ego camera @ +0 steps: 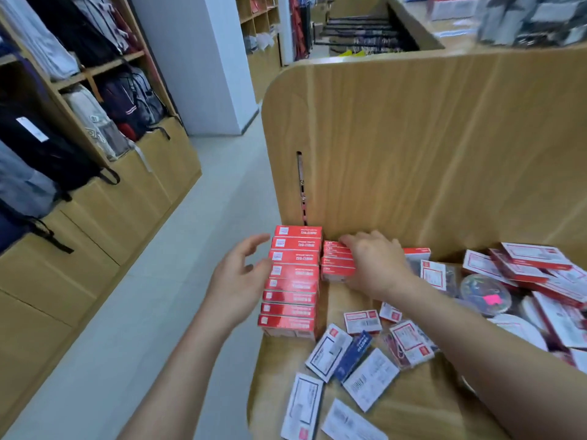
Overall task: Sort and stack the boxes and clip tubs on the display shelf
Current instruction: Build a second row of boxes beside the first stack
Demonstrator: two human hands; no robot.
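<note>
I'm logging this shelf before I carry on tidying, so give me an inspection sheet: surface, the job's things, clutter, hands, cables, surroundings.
Surface: wooden display shelf with a tall wooden back panel.
Job's things: tall stack of red boxes at the shelf's left edge; short stack of red boxes beside it, against the panel; round clip tub in the pile at right.
Clutter: loose white-labelled boxes and one blue box lying flat in front; jumbled red-and-white boxes at right.
Hands: left hand open, fingers spread at the tall stack's left side; right hand curled over the short stack.
Cables: nothing seen.
Surroundings: backpacks on shelves at left, white pillar, grey floor.
</note>
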